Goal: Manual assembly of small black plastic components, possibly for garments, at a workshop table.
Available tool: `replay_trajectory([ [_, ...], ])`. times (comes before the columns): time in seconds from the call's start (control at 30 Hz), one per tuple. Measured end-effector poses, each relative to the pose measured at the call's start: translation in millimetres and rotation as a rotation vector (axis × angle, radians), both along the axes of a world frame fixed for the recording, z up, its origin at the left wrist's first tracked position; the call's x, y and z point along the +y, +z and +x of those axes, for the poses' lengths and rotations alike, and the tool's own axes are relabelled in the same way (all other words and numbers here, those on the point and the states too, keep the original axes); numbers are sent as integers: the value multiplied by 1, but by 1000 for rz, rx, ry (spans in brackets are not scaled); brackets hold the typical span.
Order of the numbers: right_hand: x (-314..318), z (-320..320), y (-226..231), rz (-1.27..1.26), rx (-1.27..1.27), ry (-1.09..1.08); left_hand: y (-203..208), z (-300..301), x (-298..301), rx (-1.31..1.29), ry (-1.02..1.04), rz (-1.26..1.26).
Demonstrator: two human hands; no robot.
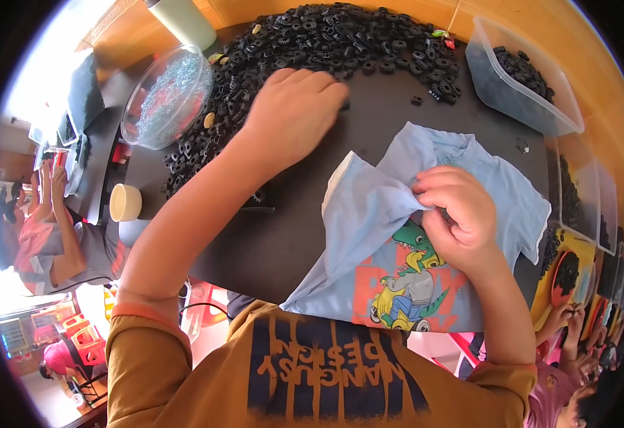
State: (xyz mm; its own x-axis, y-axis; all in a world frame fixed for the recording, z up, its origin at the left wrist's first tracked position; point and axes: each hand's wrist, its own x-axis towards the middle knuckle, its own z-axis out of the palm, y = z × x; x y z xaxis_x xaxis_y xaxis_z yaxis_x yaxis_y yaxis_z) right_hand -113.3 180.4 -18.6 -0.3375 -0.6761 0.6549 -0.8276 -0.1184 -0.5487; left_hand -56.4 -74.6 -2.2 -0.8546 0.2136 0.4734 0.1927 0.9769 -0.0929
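Note:
A small light blue T-shirt (369, 214) with a cartoon dinosaur print lies rumpled on the dark table before me, its lower edge over the near side. My right hand (460, 214) is closed on a fold of the shirt, thumb against bent fingers. To the left of it, my left hand (294, 114) reaches over the near edge of a wide heap of small black ring-like parts (340, 36). Its fingers are curled and seen from the back. A dark bit shows by the fingertips, but what they hold is hidden.
A round clear tub (166, 96) of shiny clear-blue bits stands left, near a pale green bottle (181, 25) and a cream cup (125, 202). At right is a clear plastic bin (526, 78) with black parts. Other people sit at both sides.

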Motion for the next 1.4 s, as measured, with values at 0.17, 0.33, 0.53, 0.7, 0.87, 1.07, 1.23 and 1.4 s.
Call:
replay_trajectory([
  [0.17,0,-2,0,1,6,27,-15,-76,33,-32,-141,253],
  [0.33,2,-2,-2,12,6,46,-25,-111,55,-191,-69,332],
  [0.53,2,-4,-4,17,-15,48,-31,-125,62,-194,-117,276],
  [0.7,1,-5,-5,15,-16,51,-37,-127,57,-177,-174,237],
  [0.87,1,-4,-4,33,-9,53,-38,-119,57,-157,-209,232],
  [1.07,1,-4,-7,40,-9,49,-33,-124,60,-211,-211,209],
  [1.23,3,-2,-4,47,-19,50,-33,-109,55,-239,-197,117],
  [1.4,3,-3,-3,52,-21,45,-27,-68,26,-180,-244,-42],
])
